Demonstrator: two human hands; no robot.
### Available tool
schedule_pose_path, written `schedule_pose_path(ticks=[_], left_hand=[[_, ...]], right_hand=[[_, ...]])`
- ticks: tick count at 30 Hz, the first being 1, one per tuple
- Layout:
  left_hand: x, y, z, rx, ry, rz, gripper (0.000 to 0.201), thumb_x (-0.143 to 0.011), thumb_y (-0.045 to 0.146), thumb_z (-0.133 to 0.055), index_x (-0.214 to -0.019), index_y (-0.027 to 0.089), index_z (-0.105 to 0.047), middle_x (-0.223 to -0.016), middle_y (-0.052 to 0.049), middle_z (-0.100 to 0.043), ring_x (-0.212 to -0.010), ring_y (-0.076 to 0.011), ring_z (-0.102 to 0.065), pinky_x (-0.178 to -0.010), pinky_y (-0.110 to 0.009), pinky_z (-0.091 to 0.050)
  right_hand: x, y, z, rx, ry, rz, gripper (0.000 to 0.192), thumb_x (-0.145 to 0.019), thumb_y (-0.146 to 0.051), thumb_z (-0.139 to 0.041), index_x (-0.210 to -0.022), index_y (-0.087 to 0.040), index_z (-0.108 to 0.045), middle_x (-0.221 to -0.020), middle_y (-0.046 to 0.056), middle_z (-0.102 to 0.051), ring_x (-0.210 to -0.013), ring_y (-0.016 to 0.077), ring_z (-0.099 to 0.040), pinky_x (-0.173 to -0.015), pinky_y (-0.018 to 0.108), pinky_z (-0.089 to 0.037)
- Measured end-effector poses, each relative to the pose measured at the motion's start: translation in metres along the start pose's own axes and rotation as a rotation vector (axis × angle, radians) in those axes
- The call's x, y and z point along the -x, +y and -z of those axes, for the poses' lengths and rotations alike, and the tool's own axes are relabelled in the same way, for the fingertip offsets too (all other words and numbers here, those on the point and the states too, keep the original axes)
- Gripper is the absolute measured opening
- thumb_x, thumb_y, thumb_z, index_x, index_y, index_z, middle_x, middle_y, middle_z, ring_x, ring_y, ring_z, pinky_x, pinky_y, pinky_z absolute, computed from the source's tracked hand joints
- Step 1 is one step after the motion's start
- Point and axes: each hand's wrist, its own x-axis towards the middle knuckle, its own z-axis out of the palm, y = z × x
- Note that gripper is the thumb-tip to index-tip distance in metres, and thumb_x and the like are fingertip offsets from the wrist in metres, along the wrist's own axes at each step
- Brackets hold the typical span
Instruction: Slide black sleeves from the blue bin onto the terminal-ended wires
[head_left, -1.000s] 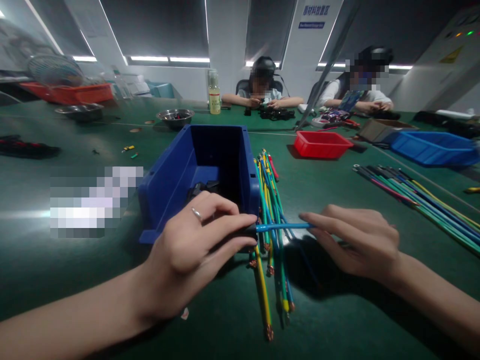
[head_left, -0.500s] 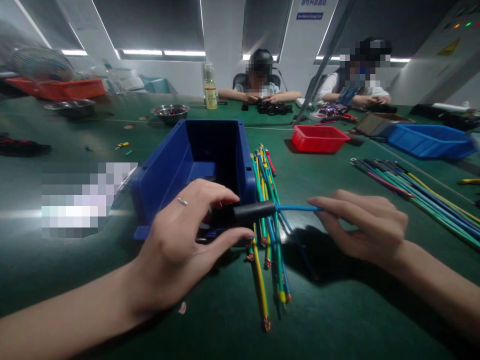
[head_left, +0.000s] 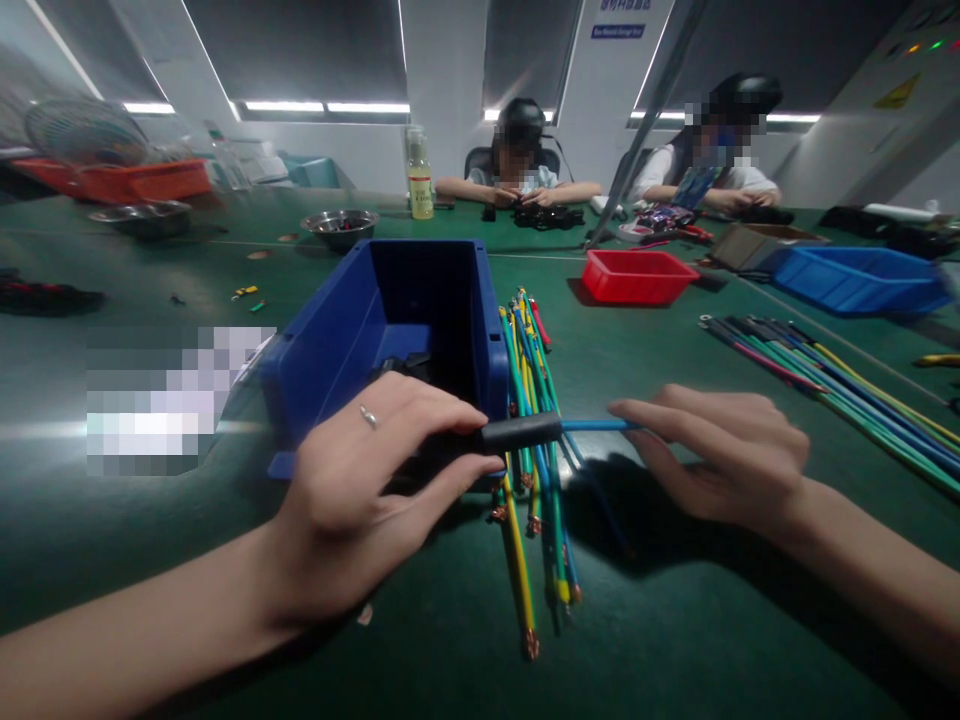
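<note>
Left hand point(head_left: 360, 480) pinching black tube point(head_left: 520, 431); right hand point(head_left: 720, 455) pinching blue wire point(head_left: 596, 425).

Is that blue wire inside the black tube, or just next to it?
Inside. The blue wire runs from the right hand straight into the black tube, which the left hand pinches.

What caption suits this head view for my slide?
Left hand holds black tube over blue wire pinched by right hand.
</note>
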Motion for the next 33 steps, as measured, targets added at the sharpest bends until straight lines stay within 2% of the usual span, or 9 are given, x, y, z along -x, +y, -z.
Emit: schedule_pose_path(ticks=[11, 27, 31, 33], left_hand=[[0.0002, -0.0011, 0.0000, 0.045, -0.030, -0.051, 0.016, -0.089, 0.017, -0.073, -0.104, 0.017, -0.068, -0.094, -0.002, -0.069, -0.088, -0.0111, -0.065, -0.078, -0.023, -0.052], [0.0030, -0.0022, -0.0038, 0.045, -0.041, -0.040, 0.021, -0.089, 0.019, -0.072, -0.108, 0.019, -0.064, -0.098, -0.002, -0.070, -0.091, -0.0143, -0.066, -0.080, -0.026, -0.053], [0.0031, -0.0016, -0.0045, 0.002, -0.032, 0.091, 0.032, -0.090, 0.033, -0.071, -0.115, 0.021, -0.054, -0.095, 0.001, -0.064, -0.083, -0.0137, -0.064, -0.075, -0.026, -0.053], [0.0017, -0.0018, -0.0040, -0.048, -0.079, 0.156, 0.034, -0.092, 0.044, -0.066, -0.112, 0.021, -0.052, -0.093, 0.000, -0.063, -0.081, -0.0156, -0.064, -0.071, -0.028, -0.052]], right_hand=[[-0.0003, -0.0067, -0.0028, -0.047, -0.023, 0.047, 0.022, -0.089, -0.010, -0.062, -0.111, -0.013, -0.062, -0.068, -0.001, -0.058, -0.053, 0.0085, -0.050, -0.048, 0.024, -0.037], [-0.0023, -0.0068, -0.0025, -0.031, -0.024, 0.015, 0.019, -0.090, -0.011, -0.060, -0.107, -0.016, -0.064, -0.067, -0.002, -0.060, -0.052, 0.0082, -0.052, -0.048, 0.023, -0.039], [-0.0061, -0.0069, 0.0027, 0.032, 0.037, -0.009, 0.019, -0.090, -0.011, -0.061, -0.108, -0.018, -0.063, -0.068, -0.002, -0.060, -0.052, 0.0079, -0.052, -0.049, 0.021, -0.039], [-0.0072, -0.0039, 0.0066, 0.108, 0.114, -0.120, 0.021, -0.089, -0.010, -0.062, -0.108, -0.019, -0.062, -0.069, -0.002, -0.059, -0.052, 0.0082, -0.050, -0.050, 0.022, -0.039]])
